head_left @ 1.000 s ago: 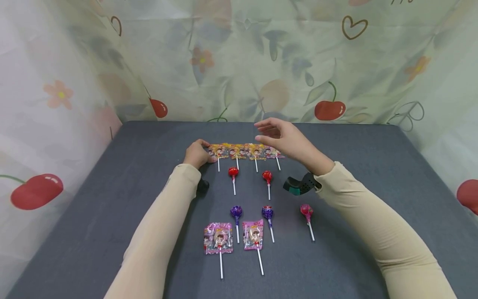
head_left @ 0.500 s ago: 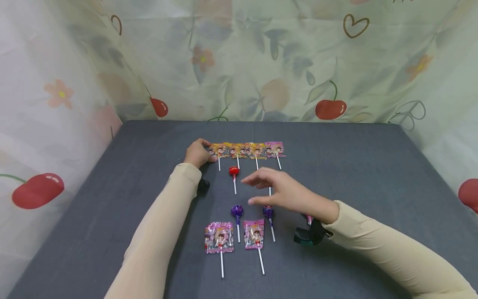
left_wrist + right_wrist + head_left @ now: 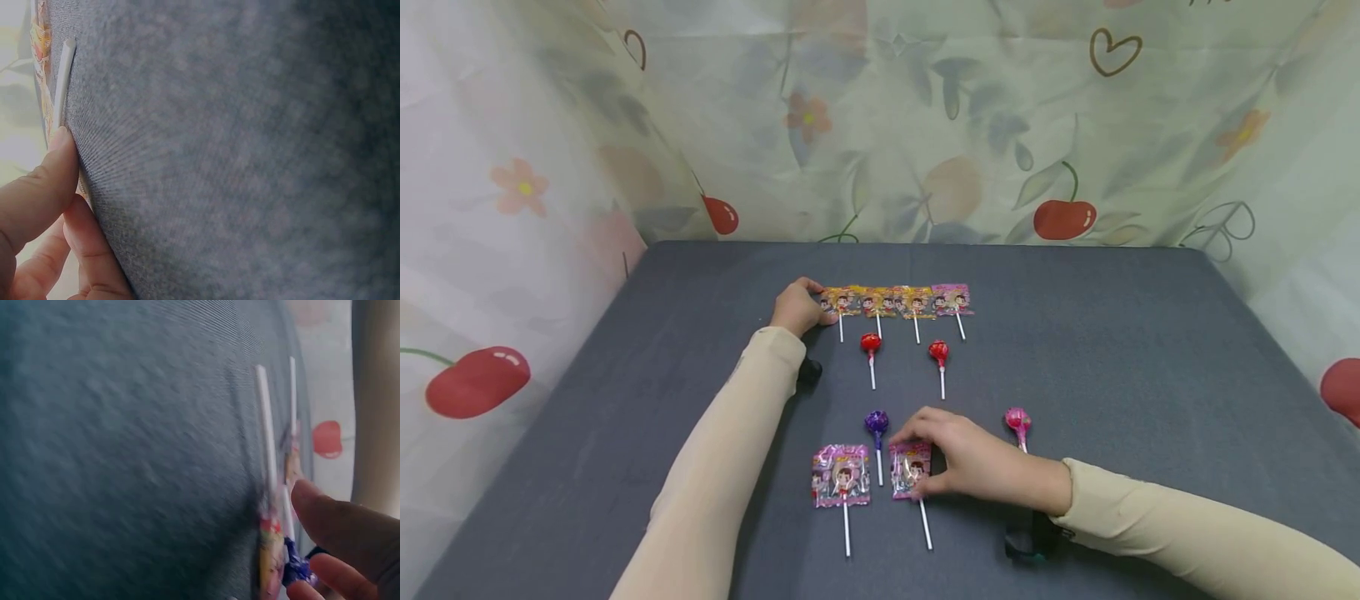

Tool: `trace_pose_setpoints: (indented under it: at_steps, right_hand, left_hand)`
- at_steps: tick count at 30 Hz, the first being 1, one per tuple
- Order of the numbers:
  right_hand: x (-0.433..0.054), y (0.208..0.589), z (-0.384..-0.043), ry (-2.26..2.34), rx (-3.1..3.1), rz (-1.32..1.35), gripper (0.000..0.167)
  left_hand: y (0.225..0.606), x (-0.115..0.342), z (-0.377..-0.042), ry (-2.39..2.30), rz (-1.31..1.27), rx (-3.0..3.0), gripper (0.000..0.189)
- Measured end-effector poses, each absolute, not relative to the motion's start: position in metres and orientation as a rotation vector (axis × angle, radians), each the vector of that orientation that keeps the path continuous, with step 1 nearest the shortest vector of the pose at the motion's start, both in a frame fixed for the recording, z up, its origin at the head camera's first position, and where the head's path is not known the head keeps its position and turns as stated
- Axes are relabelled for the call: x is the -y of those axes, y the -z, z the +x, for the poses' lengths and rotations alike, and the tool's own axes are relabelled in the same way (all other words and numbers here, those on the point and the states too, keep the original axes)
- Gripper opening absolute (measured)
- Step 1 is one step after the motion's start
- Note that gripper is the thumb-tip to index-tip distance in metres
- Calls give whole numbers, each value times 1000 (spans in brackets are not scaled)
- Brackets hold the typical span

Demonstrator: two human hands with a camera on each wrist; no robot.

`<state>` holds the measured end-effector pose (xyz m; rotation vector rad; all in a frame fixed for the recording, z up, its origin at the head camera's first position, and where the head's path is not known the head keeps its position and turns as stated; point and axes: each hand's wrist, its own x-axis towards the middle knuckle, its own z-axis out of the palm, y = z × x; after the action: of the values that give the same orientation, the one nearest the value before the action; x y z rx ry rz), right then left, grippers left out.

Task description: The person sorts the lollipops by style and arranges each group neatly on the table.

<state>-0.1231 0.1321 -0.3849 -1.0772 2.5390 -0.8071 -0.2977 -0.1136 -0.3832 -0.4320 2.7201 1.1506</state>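
My left hand [image 3: 797, 308] pinches the left edge of the leftmost yellow-wrapped lollipop [image 3: 841, 302] in the far row; its white stick [image 3: 65, 81] lies by the thumb in the left wrist view. My right hand [image 3: 970, 458] is spread over a pink-wrapped flat lollipop [image 3: 908, 471], thumb and fingers apart around its wrapper. In the right wrist view that lollipop [image 3: 270, 556] lies just past the fingers. Another pink-wrapped lollipop [image 3: 840, 479] lies to its left, and a purple round lollipop [image 3: 876, 423] sits between and behind them. A second purple one is hidden under the right hand.
The far row continues with two more yellow-wrapped lollipops [image 3: 914, 302] and a pink-wrapped one [image 3: 952, 299]. Nearer lie two red round lollipops, a left one [image 3: 870, 343] and a right one [image 3: 938, 351]. A pink round lollipop [image 3: 1017, 419] lies beyond my right wrist on the grey table [image 3: 1112, 350].
My right hand has come back from the far row toward me, down to the near pink-wrapped lollipop. My left hand has stayed at the row's left end.
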Motion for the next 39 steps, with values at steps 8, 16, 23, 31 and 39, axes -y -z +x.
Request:
trace_pose_setpoints:
  at_steps: [8, 16, 23, 31, 39]
  right_hand:
    - [-131, 389, -116, 737, -2601, -1120, 54]
    - [-128, 387, -115, 650, -2621, -1099, 55]
    - [-127, 387, -116, 724, -2577, -1154, 57]
    - [-127, 385, -117, 745, -2557, -1209, 58]
    - [-126, 379, -118, 726, -2557, -1266, 59]
  left_hand:
    - [383, 114, -298, -1147, -424, -2719, 58]
    - [382, 112, -297, -1147, -432, -2721, 58]
    - [383, 112, -298, -1147, -438, -2725, 58]
    - [383, 111, -297, -1150, -451, -2723, 57]
    - [384, 113, -298, -1150, -444, -2727, 57]
